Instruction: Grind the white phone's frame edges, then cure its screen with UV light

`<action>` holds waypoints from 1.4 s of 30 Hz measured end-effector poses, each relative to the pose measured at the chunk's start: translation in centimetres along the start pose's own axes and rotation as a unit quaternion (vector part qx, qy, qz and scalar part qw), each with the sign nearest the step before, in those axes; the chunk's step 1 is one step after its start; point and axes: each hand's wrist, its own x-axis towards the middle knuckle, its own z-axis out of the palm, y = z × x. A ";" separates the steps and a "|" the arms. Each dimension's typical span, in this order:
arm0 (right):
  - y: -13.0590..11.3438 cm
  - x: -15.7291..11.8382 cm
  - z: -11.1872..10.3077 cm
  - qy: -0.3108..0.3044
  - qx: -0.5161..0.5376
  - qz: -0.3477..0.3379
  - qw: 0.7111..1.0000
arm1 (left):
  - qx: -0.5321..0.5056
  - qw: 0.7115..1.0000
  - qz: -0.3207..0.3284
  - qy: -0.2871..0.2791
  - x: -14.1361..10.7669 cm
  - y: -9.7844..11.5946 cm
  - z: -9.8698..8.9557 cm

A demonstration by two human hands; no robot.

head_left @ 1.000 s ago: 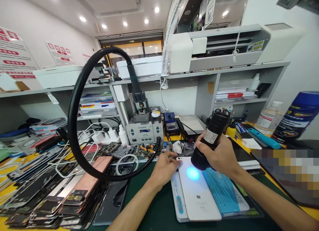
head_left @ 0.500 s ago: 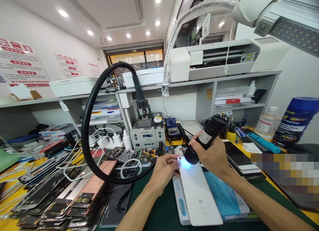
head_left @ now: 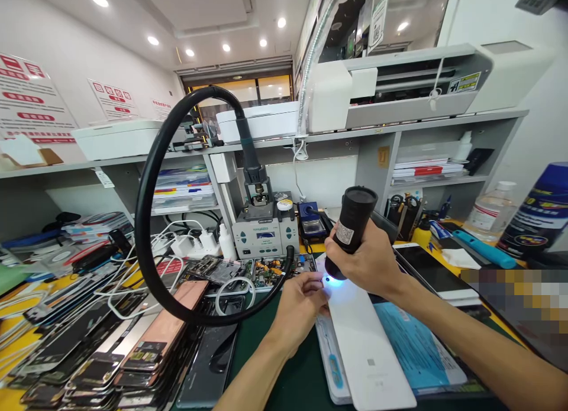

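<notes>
A black cylindrical lamp (head_left: 355, 219) is gripped in my right hand (head_left: 375, 260), its lower end close above the top of a white phone (head_left: 370, 352). Blue light falls on the phone's top left corner. My left hand (head_left: 299, 304) has its fingers curled at that corner, thumb and fingertips pinching the edge. The phone slants over a white case with a blue insert (head_left: 335, 369), and a light-blue packet (head_left: 412, 346) lies to its right.
A black hose (head_left: 144, 222) loops up from the grey soldering station (head_left: 261, 236). Stacked phone parts (head_left: 146, 346) fill the left. On the right lie a black-screened phone (head_left: 432, 272), a bottle (head_left: 488, 213) and a blue can (head_left: 539, 213).
The lamp has turned more upright and its lower end is nearer the phone's corner, so the blue spot is smaller. The camera view has shifted slightly.
</notes>
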 end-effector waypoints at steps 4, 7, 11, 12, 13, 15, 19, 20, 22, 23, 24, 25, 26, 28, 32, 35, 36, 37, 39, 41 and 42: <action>0.0 0.1 0.2 -0.008 -0.016 -0.007 1.000 | 0.001 1.000 0.002 -0.001 -0.2 0.1 0.1; -0.1 0.1 0.4 -0.014 -0.021 -0.013 1.000 | 0.005 1.000 0.005 -0.005 -0.2 0.0 0.1; -0.6 0.6 0.2 -0.005 -0.015 -0.027 1.000 | 0.025 1.000 0.007 -0.012 0.0 -0.2 0.0; -0.8 0.7 0.0 -0.002 -0.013 -0.031 0.999 | 0.034 0.999 0.007 -0.010 0.0 -0.3 0.0; -1.0 0.8 -0.1 0.003 -0.010 -0.036 0.999 | 0.044 0.999 0.008 -0.010 0.0 -0.3 0.0; -1.3 1.0 -0.3 0.013 -0.007 -0.041 0.999 | 0.075 0.997 0.014 -0.008 0.0 -0.3 0.0; -1.7 1.2 -0.4 0.020 -0.006 -0.036 0.999 | 0.173 0.984 0.043 0.000 0.0 -0.1 -0.1; -1.7 1.2 -0.3 0.019 -0.005 -0.033 0.999 | 0.202 0.978 0.050 0.005 0.0 -0.1 -0.2; -1.6 1.1 -0.1 0.018 -0.001 -0.027 0.999 | 0.251 0.966 0.052 0.008 0.1 -0.2 -0.3; -1.6 1.1 0.0 0.016 0.002 -0.024 1.000 | 0.269 0.962 0.049 0.007 0.2 -0.3 -0.4; -1.5 1.1 0.1 0.015 0.005 -0.021 1.000 | 0.283 0.958 0.044 0.003 0.3 -0.4 -0.5; -1.4 1.1 0.2 0.014 0.008 -0.020 1.000 | 0.291 0.956 0.039 -0.002 0.4 -0.5 -0.6; -1.3 1.1 0.3 0.012 0.010 -0.019 1.000 | 0.297 0.954 0.033 -0.008 0.4 -0.6 -0.8; -1.2 1.1 0.4 0.011 0.013 -0.019 1.000 | 0.302 0.953 0.022 -0.017 0.5 -0.7 -1.0; -0.8 1.1 0.6 0.013 0.012 -0.021 1.000 | 0.305 0.952 -0.010 -0.035 0.5 -0.6 -1.5; -0.6 1.1 0.7 0.015 0.004 -0.023 1.000 | 0.309 0.950 -0.020 -0.046 0.4 -0.5 -1.7; -0.5 1.1 0.8 0.013 0.000 -0.024 1.000 | 0.311 0.949 -0.021 -0.049 0.4 -0.5 -1.7; -0.4 1.1 0.9 0.009 -0.004 -0.025 1.000 | 0.313 0.948 -0.021 -0.052 0.4 -0.6 -1.7; -0.1 0.9 1.2 0.001 -0.014 -0.026 1.000 | 0.318 0.946 -0.019 -0.057 0.4 -0.7 -1.6; 0.2 0.7 1.5 -0.008 -0.025 -0.024 0.999 | 0.321 0.945 -0.017 -0.059 0.4 -0.9 -1.6; 0.4 0.7 1.7 -0.013 -0.030 -0.023 0.999 | 0.323 0.944 -0.015 -0.059 0.4 -1.0 -1.7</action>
